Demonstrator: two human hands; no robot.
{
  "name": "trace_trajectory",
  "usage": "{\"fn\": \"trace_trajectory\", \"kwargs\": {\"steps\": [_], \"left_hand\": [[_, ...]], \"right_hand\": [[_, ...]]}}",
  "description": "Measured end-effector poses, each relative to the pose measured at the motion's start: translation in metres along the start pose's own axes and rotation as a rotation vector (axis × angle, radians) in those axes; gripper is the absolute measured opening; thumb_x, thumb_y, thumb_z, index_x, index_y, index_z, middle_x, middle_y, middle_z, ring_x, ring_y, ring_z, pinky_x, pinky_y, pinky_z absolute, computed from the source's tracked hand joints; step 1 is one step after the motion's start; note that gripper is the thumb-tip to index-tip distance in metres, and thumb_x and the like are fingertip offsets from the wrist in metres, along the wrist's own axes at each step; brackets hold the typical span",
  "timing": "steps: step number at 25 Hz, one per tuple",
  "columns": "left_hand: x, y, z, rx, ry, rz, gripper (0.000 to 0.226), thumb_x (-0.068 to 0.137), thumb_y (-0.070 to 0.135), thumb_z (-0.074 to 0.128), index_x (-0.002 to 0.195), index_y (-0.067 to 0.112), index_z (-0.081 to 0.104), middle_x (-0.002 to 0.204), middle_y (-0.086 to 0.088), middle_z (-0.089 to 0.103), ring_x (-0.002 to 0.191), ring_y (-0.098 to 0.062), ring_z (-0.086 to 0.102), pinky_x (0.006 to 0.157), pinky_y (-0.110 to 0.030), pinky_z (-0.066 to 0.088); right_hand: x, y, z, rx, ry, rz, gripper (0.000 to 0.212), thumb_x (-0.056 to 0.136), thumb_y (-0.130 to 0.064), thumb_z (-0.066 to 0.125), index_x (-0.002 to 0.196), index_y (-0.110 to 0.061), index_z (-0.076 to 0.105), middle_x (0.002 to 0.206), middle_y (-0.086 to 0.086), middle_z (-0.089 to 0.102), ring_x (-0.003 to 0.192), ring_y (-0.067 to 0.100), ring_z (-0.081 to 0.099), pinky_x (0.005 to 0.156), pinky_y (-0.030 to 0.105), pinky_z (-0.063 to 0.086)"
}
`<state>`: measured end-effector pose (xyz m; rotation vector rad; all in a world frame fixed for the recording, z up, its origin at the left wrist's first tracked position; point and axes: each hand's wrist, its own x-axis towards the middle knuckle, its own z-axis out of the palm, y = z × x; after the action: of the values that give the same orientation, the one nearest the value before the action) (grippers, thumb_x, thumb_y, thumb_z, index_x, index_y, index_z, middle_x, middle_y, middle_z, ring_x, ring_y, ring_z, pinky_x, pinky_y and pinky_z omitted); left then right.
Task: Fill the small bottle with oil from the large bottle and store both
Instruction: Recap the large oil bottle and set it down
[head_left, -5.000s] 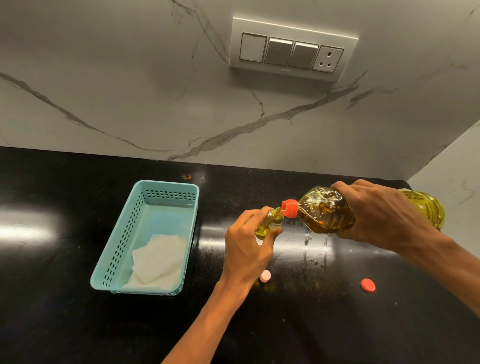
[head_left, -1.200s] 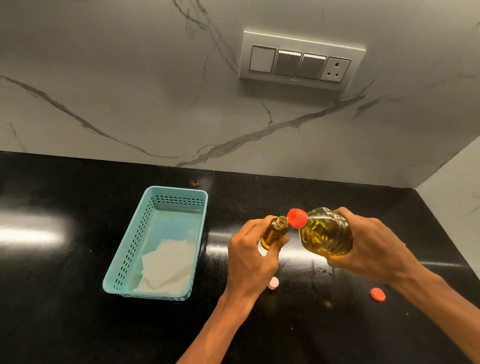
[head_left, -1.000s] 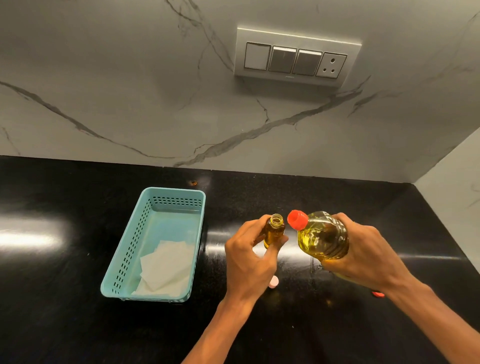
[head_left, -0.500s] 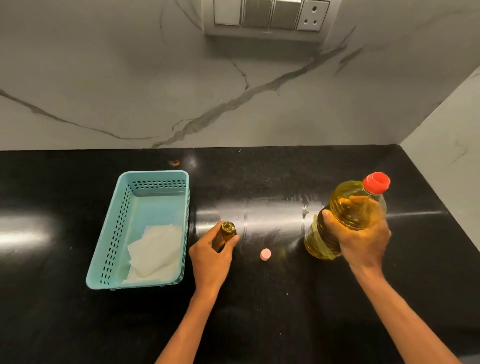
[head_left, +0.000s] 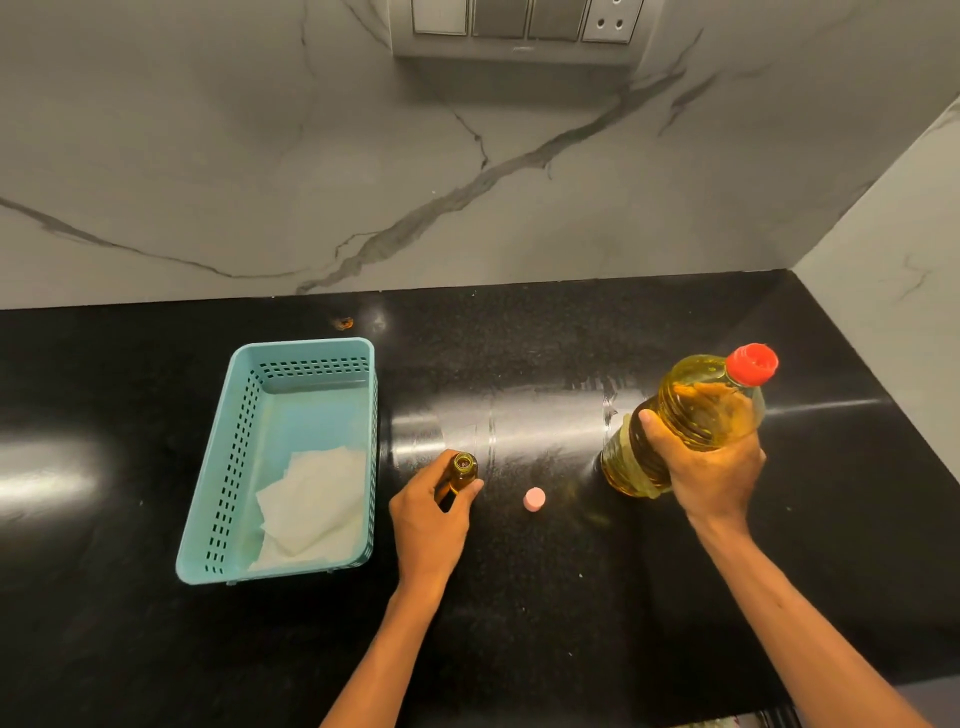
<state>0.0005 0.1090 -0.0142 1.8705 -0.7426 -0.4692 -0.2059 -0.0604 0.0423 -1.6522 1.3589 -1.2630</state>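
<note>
Now the small bottle (head_left: 462, 469) stands uncapped on the black table (head_left: 545, 629), with the left hand (head_left: 430, 517) curled round it. Just to its right lies a pink cap (head_left: 534, 499). Farther right, the right hand (head_left: 712, 470) grips the large bottle (head_left: 691, 410), which is tilted with its red top (head_left: 751, 364) up. A turquoise basket (head_left: 244, 415) holding white paper (head_left: 311, 506) sits to the left.

The glossy black stone tabletop (head_left: 156, 649) carries a teal perforated basket (head_left: 228, 467) at left, an uncapped small amber bottle (head_left: 462, 470) standing just right of it, a pink cap (head_left: 534, 499) nearby, and a tilted large oil bottle (head_left: 691, 415) at right; wet streaks (head_left: 519, 415) lie between, and an orange speck (head_left: 343, 323) sits near the wall
</note>
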Motion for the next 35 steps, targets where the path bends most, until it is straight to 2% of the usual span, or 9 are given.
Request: {"fn": "trace_trajectory", "kwargs": {"steps": [3, 7, 10, 13, 18, 22, 24, 28, 35], "left_hand": [[-0.002, -0.003, 0.001, 0.001, -0.009, 0.010, 0.037, 0.081, 0.014, 0.082, 0.113, 0.029, 0.069, 0.089, 0.026, 0.065, 0.088, 0.017, 0.063, 0.077, 0.001, 0.046], [-0.003, -0.003, 0.002, 0.017, -0.013, 0.003, 0.038, 0.082, 0.015, 0.081, 0.117, 0.024, 0.070, 0.093, 0.025, 0.065, 0.086, 0.017, 0.062, 0.084, -0.009, 0.053], [-0.008, -0.006, 0.002, -0.004, -0.053, -0.081, 0.066, 0.079, 0.017, 0.084, 0.139, 0.020, 0.057, 0.120, 0.014, 0.063, 0.111, 0.005, 0.059, 0.101, -0.020, 0.047], [-0.015, -0.010, 0.001, -0.005, -0.058, -0.111, 0.092, 0.076, 0.020, 0.086, 0.153, 0.027, 0.037, 0.135, 0.011, 0.054, 0.128, -0.006, 0.050, 0.110, -0.026, 0.041], [-0.039, 0.014, 0.003, -0.007, 0.115, -0.004, 0.084, 0.081, 0.023, 0.081, 0.152, 0.030, 0.036, 0.151, 0.013, 0.040, 0.145, -0.013, 0.039, 0.117, -0.047, 0.040], [-0.058, 0.060, 0.018, 0.004, 0.227, 0.203, 0.064, 0.085, 0.028, 0.072, 0.144, 0.021, 0.050, 0.145, 0.005, 0.054, 0.136, -0.013, 0.051, 0.109, -0.045, 0.049], [-0.061, 0.097, 0.037, -0.079, 0.146, 0.269, 0.056, 0.087, 0.026, 0.074, 0.140, 0.018, 0.056, 0.137, 0.007, 0.061, 0.129, -0.010, 0.057, 0.104, -0.038, 0.053], [-0.053, 0.165, 0.087, -0.108, -0.030, 0.380, 0.061, 0.088, 0.040, 0.071, 0.143, 0.022, 0.051, 0.139, 0.010, 0.058, 0.129, -0.004, 0.054, 0.102, -0.025, 0.051], [-0.032, 0.188, 0.132, 0.015, 0.007, 0.363, 0.064, 0.083, 0.043, 0.078, 0.139, 0.020, 0.056, 0.134, 0.004, 0.062, 0.123, -0.007, 0.057, 0.103, -0.034, 0.052]], "right_hand": [[-0.001, -0.001, 0.000, -0.009, -0.007, 0.023, 0.077, 0.060, -0.059, 0.081, 0.119, -0.014, 0.058, 0.105, -0.002, 0.070, 0.095, 0.008, 0.067, 0.089, 0.036, 0.057], [-0.001, -0.006, -0.005, -0.025, -0.052, 0.021, 0.073, 0.061, -0.051, 0.086, 0.120, -0.020, 0.055, 0.107, -0.004, 0.068, 0.097, 0.007, 0.066, 0.089, 0.029, 0.056], [-0.003, -0.006, -0.012, -0.058, -0.124, 0.003, 0.078, 0.062, -0.041, 0.089, 0.126, -0.034, 0.045, 0.115, -0.004, 0.065, 0.104, 0.012, 0.065, 0.091, 0.029, 0.053], [-0.007, 0.000, -0.022, -0.107, -0.201, -0.004, 0.093, 0.058, -0.049, 0.087, 0.136, -0.029, 0.041, 0.126, -0.005, 0.061, 0.111, 0.011, 0.061, 0.093, 0.027, 0.050], [-0.016, 0.013, -0.054, -0.054, -0.302, -0.019, 0.099, 0.054, -0.044, 0.087, 0.140, -0.023, 0.041, 0.136, -0.004, 0.056, 0.124, 0.006, 0.052, 0.098, 0.022, 0.044], [-0.009, 0.045, -0.088, -0.205, -0.287, -0.078, 0.068, 0.070, -0.034, 0.081, 0.131, -0.015, 0.057, 0.124, -0.001, 0.062, 0.109, 0.010, 0.060, 0.085, 0.027, 0.051], [0.007, 0.070, -0.097, -0.434, -0.324, -0.163, 0.043, 0.084, -0.024, 0.072, 0.125, -0.013, 0.062, 0.120, 0.005, 0.064, 0.107, 0.021, 0.059, 0.086, 0.031, 0.050], [0.028, 0.112, -0.099, -0.762, -0.501, -0.213, 0.031, 0.089, -0.014, 0.067, 0.119, -0.009, 0.068, 0.120, 0.012, 0.063, 0.108, 0.031, 0.053, 0.086, 0.038, 0.051], [0.042, 0.106, -0.112, -0.521, -0.496, -0.192, 0.026, 0.089, -0.023, 0.067, 0.112, -0.012, 0.072, 0.101, 0.004, 0.070, 0.089, 0.014, 0.063, 0.075, 0.018, 0.050]]}}
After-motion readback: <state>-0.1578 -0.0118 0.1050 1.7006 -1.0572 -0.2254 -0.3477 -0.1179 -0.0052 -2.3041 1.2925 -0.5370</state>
